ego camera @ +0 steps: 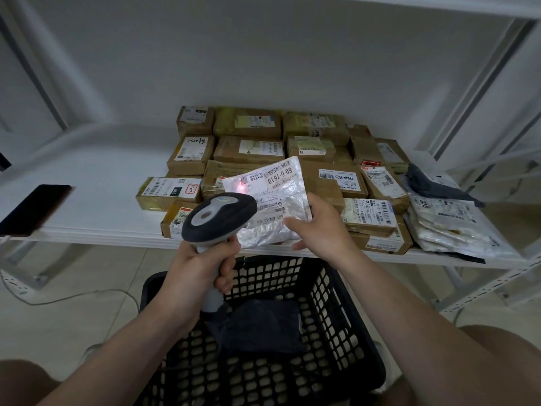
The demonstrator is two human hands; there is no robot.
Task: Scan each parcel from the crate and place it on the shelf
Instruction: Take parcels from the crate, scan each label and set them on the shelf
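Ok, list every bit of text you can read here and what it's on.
"60-6-7610", upside down: silver parcel in the right hand.
"12V4A-5525", upside down: brown box on the shelf.
Scanner in the left hand: none legible.
Other labels there: too small or blurred.

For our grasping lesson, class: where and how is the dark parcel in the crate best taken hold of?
Probably pinch the dark parcel at its free right edge, reaching down from above. It lies flat and looks soft, and the crate walls block any sideways approach.
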